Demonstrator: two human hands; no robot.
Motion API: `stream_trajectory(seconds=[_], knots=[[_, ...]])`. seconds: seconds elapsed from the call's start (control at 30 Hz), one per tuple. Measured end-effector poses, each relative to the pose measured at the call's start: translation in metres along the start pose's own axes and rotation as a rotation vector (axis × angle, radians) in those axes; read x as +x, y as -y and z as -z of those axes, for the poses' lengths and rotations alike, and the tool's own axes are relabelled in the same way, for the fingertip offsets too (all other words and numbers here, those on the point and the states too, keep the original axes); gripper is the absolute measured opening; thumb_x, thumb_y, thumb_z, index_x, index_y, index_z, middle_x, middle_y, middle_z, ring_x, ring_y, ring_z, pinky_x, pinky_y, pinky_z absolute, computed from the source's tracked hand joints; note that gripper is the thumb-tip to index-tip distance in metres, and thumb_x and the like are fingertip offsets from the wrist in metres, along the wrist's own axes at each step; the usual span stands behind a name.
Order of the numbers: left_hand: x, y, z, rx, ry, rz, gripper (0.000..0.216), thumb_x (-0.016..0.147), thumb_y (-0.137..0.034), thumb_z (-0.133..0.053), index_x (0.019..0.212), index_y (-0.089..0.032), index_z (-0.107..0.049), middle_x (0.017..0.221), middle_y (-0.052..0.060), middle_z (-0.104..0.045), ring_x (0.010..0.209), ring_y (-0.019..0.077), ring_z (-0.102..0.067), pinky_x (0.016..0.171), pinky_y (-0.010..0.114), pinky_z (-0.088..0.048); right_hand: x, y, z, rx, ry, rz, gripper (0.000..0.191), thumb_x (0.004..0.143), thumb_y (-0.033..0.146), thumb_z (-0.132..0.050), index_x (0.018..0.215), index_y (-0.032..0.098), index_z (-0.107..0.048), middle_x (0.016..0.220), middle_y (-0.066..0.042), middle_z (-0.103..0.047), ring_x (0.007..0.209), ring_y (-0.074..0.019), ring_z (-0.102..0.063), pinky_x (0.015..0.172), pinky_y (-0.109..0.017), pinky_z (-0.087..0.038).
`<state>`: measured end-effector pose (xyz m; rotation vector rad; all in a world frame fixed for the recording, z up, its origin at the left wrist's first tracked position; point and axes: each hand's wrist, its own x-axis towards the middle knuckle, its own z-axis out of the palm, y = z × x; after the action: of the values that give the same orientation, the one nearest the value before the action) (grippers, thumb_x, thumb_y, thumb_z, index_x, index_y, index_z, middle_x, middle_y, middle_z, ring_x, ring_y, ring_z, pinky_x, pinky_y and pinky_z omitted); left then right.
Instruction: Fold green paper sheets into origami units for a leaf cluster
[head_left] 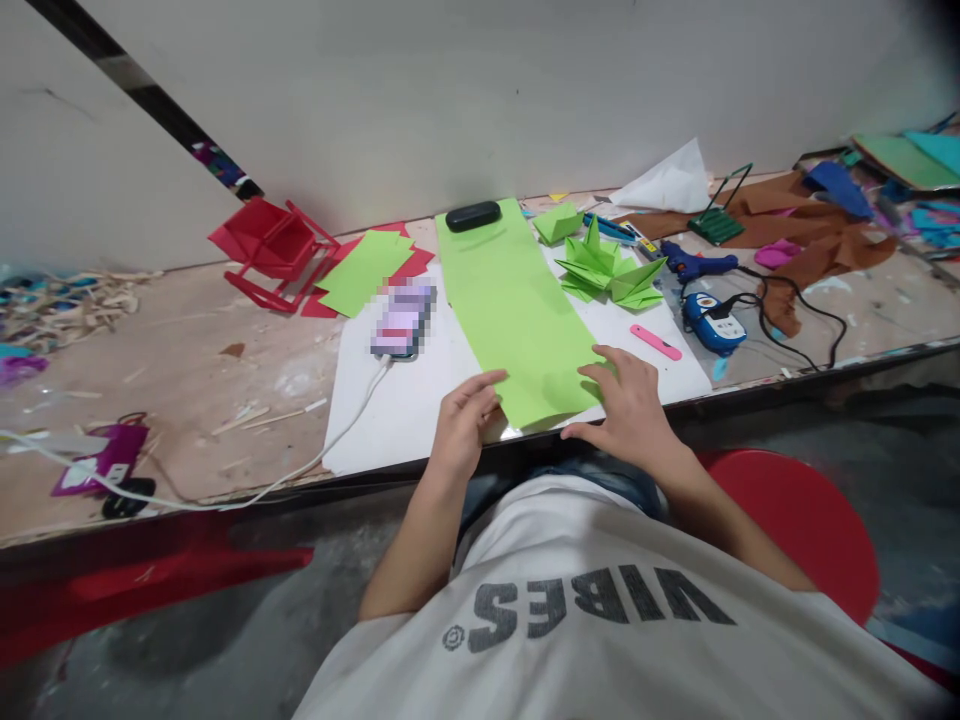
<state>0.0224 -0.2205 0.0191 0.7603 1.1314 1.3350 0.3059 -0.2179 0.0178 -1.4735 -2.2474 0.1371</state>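
A long sheet of light green paper (pixel 517 310) lies lengthwise on a white board (pixel 360 410), its near end slightly curved at the table edge. My left hand (pixel 469 415) is beside the sheet's near left corner, fingers loosely bent and holding nothing visible. At the near right corner, my right hand (pixel 626 405) has its fingers spread, the fingertips on the paper and the thumb stretched toward the near edge. A black oblong case (pixel 473 216) rests on the sheet's far end. Folded green paper shapes (pixel 611 270) stand to the right, near a pink cutter (pixel 655 342).
A phone (pixel 403 318) with a white cable (pixel 300 470) lies on the left of the board. Further left stands a small red paper rocking chair (pixel 274 250). At right are a blue glue gun (pixel 697 262) and a blue-white device (pixel 716 323). A red stool (pixel 802 520) stands below the table.
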Motion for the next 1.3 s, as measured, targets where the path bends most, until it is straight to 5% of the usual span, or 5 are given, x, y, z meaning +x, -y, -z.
stream_trajectory(seconds=[0.3, 0.43, 0.57, 0.73, 1.3], knots=[[-0.074, -0.002, 0.002, 0.488, 0.338, -0.538, 0.065, 0.097, -0.048, -0.096, 0.159, -0.036, -0.082, 0.152, 0.013, -0.085, 0.139, 0.0408, -0.082, 0.124, 0.058, -0.065, -0.014, 0.001, 0.008, 0.207, -0.204, 0.136, 0.03, 0.106, 0.033, -0.057, 0.103, 0.035, -0.086, 0.118, -0.007, -0.094, 0.12, -0.0354, -0.089, 0.116, -0.064, -0.051], [-0.084, 0.025, 0.014, 0.663, -0.145, -0.919, 0.07, 0.092, -0.034, -0.096, 0.159, -0.036, -0.075, 0.124, 0.01, -0.074, 0.105, 0.0321, -0.074, 0.111, 0.061, -0.064, -0.02, -0.008, 0.016, 0.346, -0.319, 0.113, 0.034, 0.106, 0.053, -0.061, 0.091, 0.034, -0.085, 0.12, -0.013, -0.091, 0.13, -0.0413, -0.086, 0.118, -0.069, -0.056], [-0.059, 0.029, 0.042, 1.011, -0.647, -1.145, 0.059, 0.078, -0.036, -0.103, 0.133, -0.026, -0.084, 0.131, 0.015, -0.054, 0.133, 0.0439, -0.056, 0.124, 0.07, -0.048, -0.021, -0.018, 0.024, 0.434, -0.253, 0.014, 0.036, 0.101, 0.063, -0.07, 0.091, 0.034, -0.089, 0.155, -0.014, -0.081, 0.167, -0.0469, -0.062, 0.133, -0.076, -0.05], [-0.042, 0.015, 0.076, 1.242, -0.358, -0.909, 0.022, 0.09, -0.026, -0.089, 0.109, -0.036, -0.09, 0.138, 0.01, -0.079, 0.145, 0.0458, -0.063, 0.134, 0.074, -0.02, -0.011, -0.037, 0.027, 0.558, -0.216, -0.117, 0.045, 0.096, 0.077, -0.082, 0.091, 0.033, -0.092, 0.182, -0.012, -0.063, 0.179, -0.0463, -0.047, 0.144, -0.076, -0.04], [-0.07, 0.019, 0.09, 1.417, 0.093, -1.193, 0.03, 0.109, -0.011, -0.079, 0.136, -0.025, -0.077, 0.141, 0.018, -0.083, 0.123, 0.0329, -0.082, 0.099, 0.048, -0.062, 0.003, -0.047, 0.032, 1.034, -0.053, -0.377, 0.031, 0.085, 0.058, -0.105, 0.108, 0.038, -0.1, 0.134, -0.007, -0.093, 0.121, -0.0398, -0.088, 0.106, -0.06, -0.075]])
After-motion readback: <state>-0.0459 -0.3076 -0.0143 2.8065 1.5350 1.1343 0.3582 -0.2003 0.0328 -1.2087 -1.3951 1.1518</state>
